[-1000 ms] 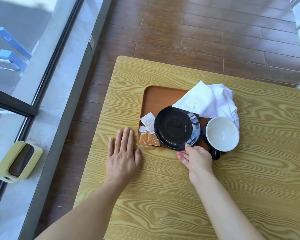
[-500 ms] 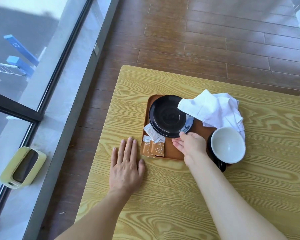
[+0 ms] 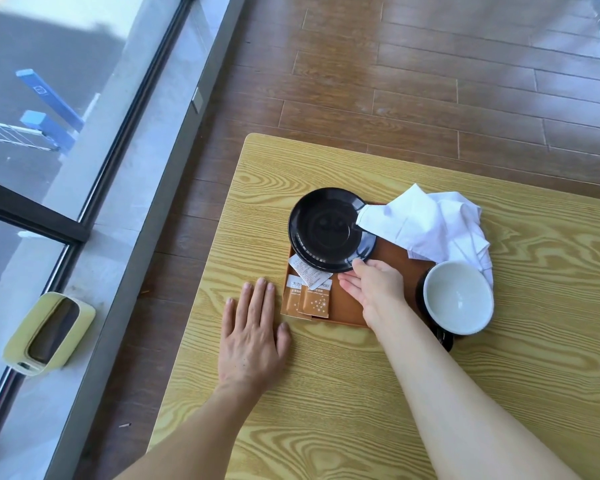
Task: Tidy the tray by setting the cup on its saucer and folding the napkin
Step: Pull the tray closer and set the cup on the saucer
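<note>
A black saucer (image 3: 326,230) lies at the far left corner of the brown tray (image 3: 392,258), overhanging its rim. My right hand (image 3: 371,289) rests on the tray with its fingers on the saucer's near edge. A crumpled white napkin (image 3: 433,223) lies over the tray's far right part, one corner on the saucer. The cup (image 3: 458,297), white inside and black outside, stands upright at the tray's right end. My left hand (image 3: 252,337) lies flat and empty on the table, left of the tray.
Sugar sachets (image 3: 307,297) and a paper slip lie at the tray's near left corner. The wooden table (image 3: 499,393) ends just left of my left hand. Below on the left is a window ledge with a yellow-green container (image 3: 47,332).
My right hand has pushed the saucer from the tray's near middle to its far left corner. The left hand has stayed flat on the table.
</note>
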